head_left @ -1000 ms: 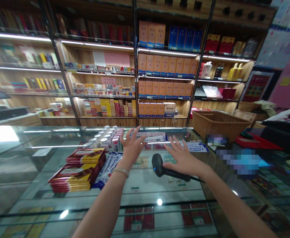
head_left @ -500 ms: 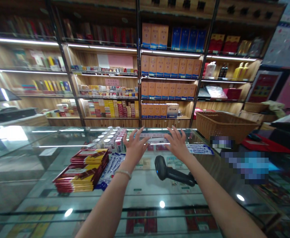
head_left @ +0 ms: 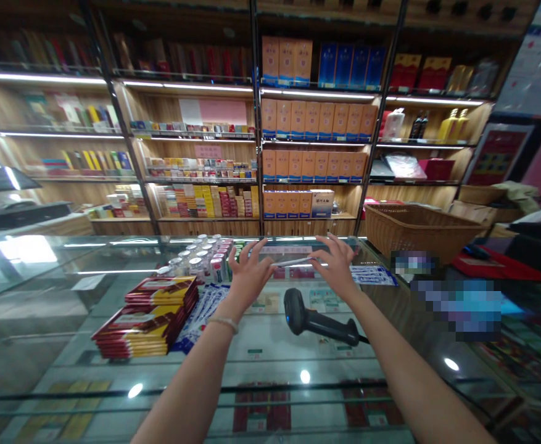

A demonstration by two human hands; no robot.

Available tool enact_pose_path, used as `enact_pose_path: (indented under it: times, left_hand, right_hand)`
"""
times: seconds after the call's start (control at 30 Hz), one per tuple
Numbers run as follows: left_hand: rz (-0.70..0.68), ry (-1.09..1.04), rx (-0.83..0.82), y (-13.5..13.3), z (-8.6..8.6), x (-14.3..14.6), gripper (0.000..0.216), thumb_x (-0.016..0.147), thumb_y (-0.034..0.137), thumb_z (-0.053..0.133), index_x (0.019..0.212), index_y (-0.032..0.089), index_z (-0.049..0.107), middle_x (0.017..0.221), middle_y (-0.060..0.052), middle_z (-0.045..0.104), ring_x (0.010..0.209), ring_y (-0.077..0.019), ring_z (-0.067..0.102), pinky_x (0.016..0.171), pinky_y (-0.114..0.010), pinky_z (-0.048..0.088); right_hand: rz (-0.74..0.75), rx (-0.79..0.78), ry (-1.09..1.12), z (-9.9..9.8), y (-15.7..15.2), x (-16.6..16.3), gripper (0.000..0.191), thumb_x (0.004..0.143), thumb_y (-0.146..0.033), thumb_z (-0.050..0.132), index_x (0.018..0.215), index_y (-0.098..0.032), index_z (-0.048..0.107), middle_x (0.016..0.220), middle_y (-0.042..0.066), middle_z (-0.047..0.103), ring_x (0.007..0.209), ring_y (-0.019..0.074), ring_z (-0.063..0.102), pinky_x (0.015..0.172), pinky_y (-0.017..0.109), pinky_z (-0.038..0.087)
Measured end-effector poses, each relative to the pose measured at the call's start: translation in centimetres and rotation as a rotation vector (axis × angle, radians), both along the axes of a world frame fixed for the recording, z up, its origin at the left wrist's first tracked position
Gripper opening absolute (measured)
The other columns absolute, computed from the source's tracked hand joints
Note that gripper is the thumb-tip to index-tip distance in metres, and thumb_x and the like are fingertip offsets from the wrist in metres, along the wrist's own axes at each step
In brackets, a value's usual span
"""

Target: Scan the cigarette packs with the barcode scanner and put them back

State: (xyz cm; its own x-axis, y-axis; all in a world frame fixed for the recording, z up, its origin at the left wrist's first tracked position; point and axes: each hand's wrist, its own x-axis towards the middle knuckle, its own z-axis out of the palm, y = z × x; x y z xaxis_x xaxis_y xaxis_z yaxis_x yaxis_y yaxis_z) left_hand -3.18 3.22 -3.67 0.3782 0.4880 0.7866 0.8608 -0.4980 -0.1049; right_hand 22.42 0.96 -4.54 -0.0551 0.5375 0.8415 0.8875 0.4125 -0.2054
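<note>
Above the bench (head_left: 270,364), your left hand (head_left: 247,275) and right hand (head_left: 338,266), fingers spread, pinched a packet (head_left: 293,262) by its ends; it could slip onto the scanner (head_left: 319,319).

thin white pack (head_left: 293,262) | flat, edge-on, slightly tilted | lifted between left hand (head_left: 248,275) and right hand (head_left: 337,269)

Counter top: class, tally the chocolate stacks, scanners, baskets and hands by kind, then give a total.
Chocolate stacks: 2
Scanner: 1
Basket: 1
Hands: 2, left hand and right hand
Total: 6
</note>
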Motion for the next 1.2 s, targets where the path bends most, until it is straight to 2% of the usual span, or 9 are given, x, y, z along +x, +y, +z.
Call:
enact_pose_path:
  times: [0.13,0.33,0.5,0.73,1.07,1.2]
  left_hand:
    - [0.003,-0.019,0.006,-0.1,0.1,0.0,0.014,0.093,0.041,0.067,0.089,0.029,0.073,0.151,-0.004,0.057,0.140,-0.0324,0.045,0.119,-0.063,0.012]
    - [0.003,-0.058,0.013,-0.4,0.5,-0.1,0.025,0.083,0.045,0.079,0.104,0.033,0.074,0.154,-0.006,0.054,0.141,-0.0347,0.044,0.121,-0.062,0.013]
    - [0.010,-0.078,0.041,-0.3,0.8,-0.3,0.023,0.088,0.044,0.073,0.107,0.032,0.073,0.153,-0.007,0.054,0.141,-0.0338,0.045,0.121,-0.060,0.014]
    - [0.036,-0.118,0.036,-0.5,1.2,-0.3,0.016,0.092,0.042,0.068,0.098,0.029,0.075,0.151,-0.009,0.056,0.141,-0.0332,0.044,0.120,-0.062,0.017]
    - [-0.009,-0.201,-0.046,-0.9,3.6,-0.3,0.015,0.091,0.040,0.067,0.091,0.029,0.077,0.156,-0.006,0.050,0.146,-0.0353,0.036,0.120,-0.069,0.013]
    - [-0.010,-0.185,-0.077,-1.2,4.2,-0.8,0.014,0.090,0.040,0.069,0.088,0.028,0.077,0.155,-0.007,0.051,0.146,-0.0352,0.034,0.121,-0.069,0.014]
  right_hand:
    - [0.033,-0.106,0.130,-0.3,0.4,0.2,0.013,0.093,-0.035,0.066,0.087,-0.029,0.076,0.147,0.003,0.059,0.145,0.0318,0.037,0.113,0.056,0.024]
    - [0.002,-0.162,0.238,-0.5,1.1,0.6,0.010,0.088,-0.036,0.069,0.086,-0.029,0.076,0.146,0.003,0.060,0.142,0.0331,0.038,0.112,0.059,0.026]
    - [-0.003,-0.190,0.272,-0.5,1.2,1.2,0.014,0.089,-0.039,0.067,0.089,-0.029,0.076,0.147,0.002,0.058,0.141,0.0320,0.038,0.111,0.058,0.026]
    - [-0.006,-0.199,0.336,-0.7,1.4,1.4,0.018,0.090,-0.043,0.065,0.088,-0.029,0.075,0.143,0.004,0.061,0.139,0.0307,0.040,0.113,0.058,0.024]
    - [-0.083,-0.185,0.364,-0.4,1.5,1.2,0.034,0.096,-0.054,0.056,0.089,-0.028,0.077,0.141,0.007,0.061,0.135,0.0323,0.042,0.110,0.058,0.029]
    - [-0.035,-0.152,0.433,-0.6,1.6,1.0,0.041,0.094,-0.060,0.055,0.086,-0.026,0.077,0.139,0.010,0.062,0.133,0.0330,0.043,0.110,0.058,0.028]
